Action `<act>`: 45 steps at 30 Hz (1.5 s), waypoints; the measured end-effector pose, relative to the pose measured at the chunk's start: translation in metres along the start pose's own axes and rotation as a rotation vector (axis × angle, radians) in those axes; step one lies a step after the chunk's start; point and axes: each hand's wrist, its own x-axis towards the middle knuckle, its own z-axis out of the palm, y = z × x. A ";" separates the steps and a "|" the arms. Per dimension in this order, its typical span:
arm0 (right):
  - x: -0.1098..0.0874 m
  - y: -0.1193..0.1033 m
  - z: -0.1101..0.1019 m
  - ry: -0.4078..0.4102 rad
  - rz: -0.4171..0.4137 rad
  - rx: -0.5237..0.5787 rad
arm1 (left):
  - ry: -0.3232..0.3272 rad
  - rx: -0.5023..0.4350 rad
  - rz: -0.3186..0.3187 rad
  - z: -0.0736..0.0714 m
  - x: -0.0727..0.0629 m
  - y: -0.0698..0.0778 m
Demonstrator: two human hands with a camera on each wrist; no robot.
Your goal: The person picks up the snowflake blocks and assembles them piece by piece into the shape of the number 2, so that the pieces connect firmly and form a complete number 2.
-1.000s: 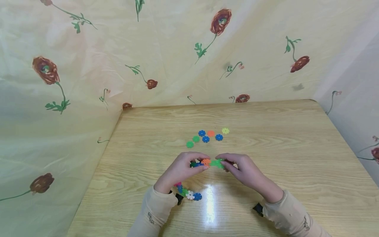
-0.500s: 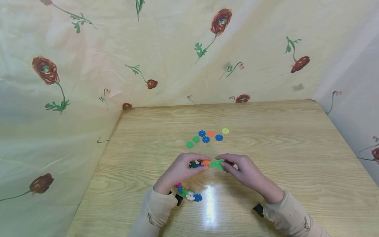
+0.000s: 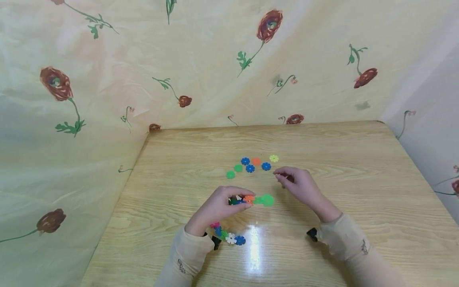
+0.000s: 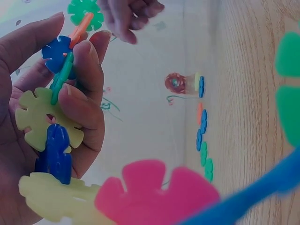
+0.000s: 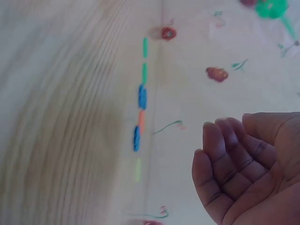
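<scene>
A chain of interlocked plastic flower discs [image 4: 49, 119] runs through my left hand [image 3: 220, 205], whose thumb and fingers pinch it near an orange disc [image 3: 249, 199]. From that end a green disc [image 3: 267, 200] sticks out to the right. The chain's other end, with pink [image 4: 152, 192], blue, green and white discs and a last blue disc [image 3: 240, 240], hangs out below the left wrist. My right hand [image 3: 299, 187] is apart from the chain, its fingers loosely bent with nothing in them, as the right wrist view shows. It is nearest a loose blue disc [image 3: 266, 166].
Several loose discs lie on the wooden table [image 3: 358, 179] beyond the hands: green [image 3: 230, 175], blue [image 3: 250, 168], orange [image 3: 256, 161] and yellow [image 3: 274, 158]. A flowered cloth [image 3: 211, 59] hangs behind the table and along its left side.
My right hand has let go of the green disc at the chain's end and moved up and away toward the loose discs. The left hand keeps its grip almost in place.
</scene>
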 end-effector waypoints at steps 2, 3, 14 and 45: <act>0.009 0.009 -0.001 0.005 0.031 -0.028 | -0.003 -0.007 -0.001 0.000 -0.001 0.000; 0.014 0.013 -0.001 0.006 0.040 -0.040 | -0.005 -0.008 0.001 0.000 -0.001 0.000; 0.044 0.034 -0.003 -0.017 0.137 -0.138 | -0.007 -0.023 0.011 -0.002 -0.003 0.004; 0.064 0.048 -0.004 -0.141 0.176 -0.161 | -0.035 0.103 -0.030 -0.010 -0.004 0.008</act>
